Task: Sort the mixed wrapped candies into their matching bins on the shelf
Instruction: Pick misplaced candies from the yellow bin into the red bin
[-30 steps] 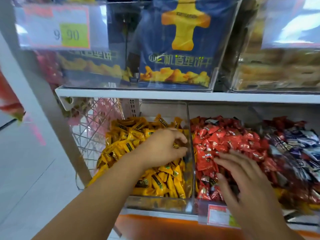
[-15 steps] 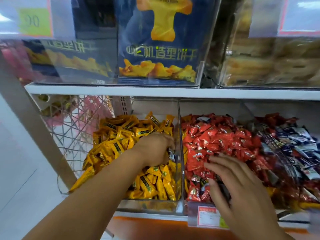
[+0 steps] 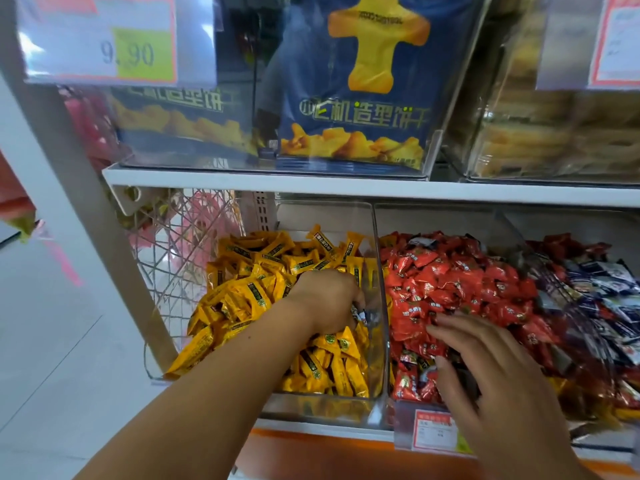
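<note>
Three clear bins stand side by side on the lower shelf. The left bin (image 3: 375, 407) holds yellow wrapped candies (image 3: 249, 299). My left hand (image 3: 325, 303) is down in them by the divider, fingers curled round a dark, silvery wrapped candy (image 3: 360, 312). The middle bin holds red wrapped candies (image 3: 450, 282). My right hand (image 3: 491, 375) lies on that red pile near the bin's front, fingers spread and nearly straight, holding nothing that I can see. The right bin holds blue, white and dark purple candies (image 3: 609, 289), with some red ones mixed in.
The upper shelf board (image 3: 346, 183) hangs just above the bins and carries clear boxes of blue biscuit bags (image 3: 356, 98). A wire basket (image 3: 173, 258) hangs left of the yellow bin beside a slanted white post (image 3: 86, 202). A price label (image 3: 433, 434) fronts the red bin.
My left hand has sunk lower into the yellow candies, toward the divider, and its fingers have curled tighter. My right hand stays on the red pile, shifted slightly.
</note>
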